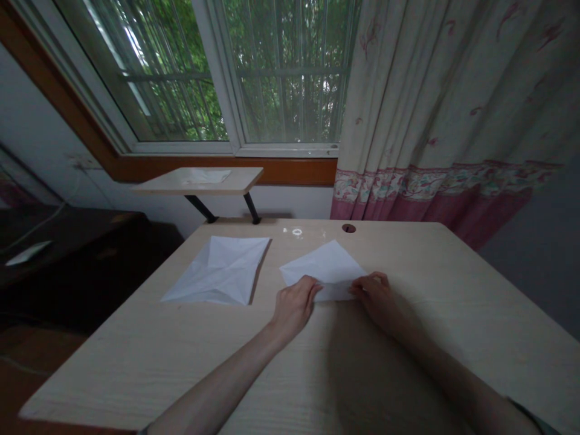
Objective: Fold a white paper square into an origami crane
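A folded white paper (pixel 327 266) lies on the light wooden table (pixel 408 338) in front of me. My left hand (pixel 295 303) rests on its near left edge, fingers curled and pinching the paper. At the near right edge my right hand (pixel 376 295) presses down with its fingers drawn together. Both forearms reach in from the bottom of the view. A second white sheet (pixel 220 269), creased and lying flat, sits to the left, apart from both hands.
A small wall-mounted shelf (pixel 199 180) juts out under the window (pixel 217 72) beyond the table. A cable hole (pixel 348 228) is near the table's far edge. A patterned curtain (pixel 444 121) hangs at right. Dark furniture (pixel 67 254) stands at left.
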Tool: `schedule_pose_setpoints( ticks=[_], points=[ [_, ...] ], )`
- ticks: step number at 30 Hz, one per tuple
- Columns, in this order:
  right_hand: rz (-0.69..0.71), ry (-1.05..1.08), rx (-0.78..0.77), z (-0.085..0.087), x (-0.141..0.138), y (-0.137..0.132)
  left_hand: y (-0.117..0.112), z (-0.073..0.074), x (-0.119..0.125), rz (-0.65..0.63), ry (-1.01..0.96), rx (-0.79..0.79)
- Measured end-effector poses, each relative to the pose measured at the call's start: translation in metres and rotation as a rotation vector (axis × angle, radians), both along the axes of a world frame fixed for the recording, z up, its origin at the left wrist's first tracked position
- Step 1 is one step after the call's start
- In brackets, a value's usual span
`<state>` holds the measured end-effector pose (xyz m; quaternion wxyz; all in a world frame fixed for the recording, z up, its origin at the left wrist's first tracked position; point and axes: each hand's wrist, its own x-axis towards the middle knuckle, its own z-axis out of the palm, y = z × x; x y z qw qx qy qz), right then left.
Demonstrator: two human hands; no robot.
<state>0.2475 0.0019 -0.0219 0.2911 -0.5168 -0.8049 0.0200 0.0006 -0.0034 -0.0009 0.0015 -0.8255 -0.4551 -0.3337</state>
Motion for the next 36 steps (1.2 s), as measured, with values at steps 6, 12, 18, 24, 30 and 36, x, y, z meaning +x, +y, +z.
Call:
schedule_pose_setpoints(
  ticks=[6, 12, 18, 24, 30, 36],
  points=[
    [0.005, -0.049, -0.083, 0.001, -0.007, -0.002, 0.002, -0.003, -0.003, 0.106, 0.041, -0.042],
    [0.004, -0.094, -0.097, 0.001, -0.009, -0.002, 0.004, 0.005, -0.002, 0.146, 0.190, -0.156],
    [0.003, -0.117, -0.065, -0.006, -0.009, 0.000, 0.009, 0.009, -0.003, 0.229, 0.288, -0.160],
    [0.017, -0.135, -0.073, -0.011, -0.010, -0.001, 0.012, 0.004, -0.011, 0.235, 0.212, -0.147],
    [0.034, -0.119, -0.104, -0.004, -0.011, -0.004, 0.007, 0.012, -0.009, 0.088, 0.052, 0.158],
    [0.062, -0.125, -0.050, -0.001, -0.012, -0.005, -0.004, 0.015, -0.002, -0.203, 0.161, 0.259]
  ],
)
